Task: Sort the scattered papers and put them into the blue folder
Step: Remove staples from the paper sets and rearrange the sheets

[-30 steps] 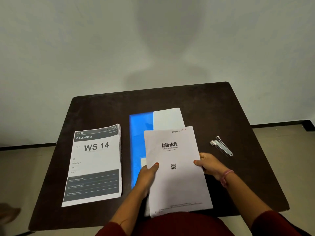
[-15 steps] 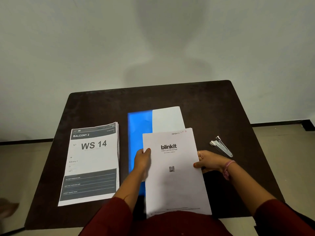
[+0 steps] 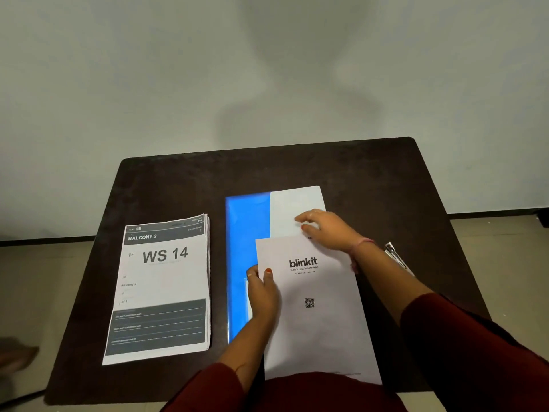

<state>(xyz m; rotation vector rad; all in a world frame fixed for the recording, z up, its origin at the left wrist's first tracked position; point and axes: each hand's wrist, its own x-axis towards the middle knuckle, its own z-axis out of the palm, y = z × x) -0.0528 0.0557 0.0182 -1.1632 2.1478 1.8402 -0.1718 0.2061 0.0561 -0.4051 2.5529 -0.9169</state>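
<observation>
Right hand (image 3: 329, 230) moved up, fingers loose on white sheet (image 3: 292, 209) | left hand (image 3: 263, 292) pinches blinkit paper (image 3: 315, 322)

The desk (image 3: 371, 179) has a dark, matt, faintly grainy top, while the blue folder (image 3: 246, 233) is glossy plastic that catches the light. The blinkit sheet (image 3: 315, 322), the white sheet (image 3: 294, 209) behind it and the WS 14 stack (image 3: 163, 286) are smooth matt paper. The clip (image 3: 395, 255) looks like shiny metal.
</observation>
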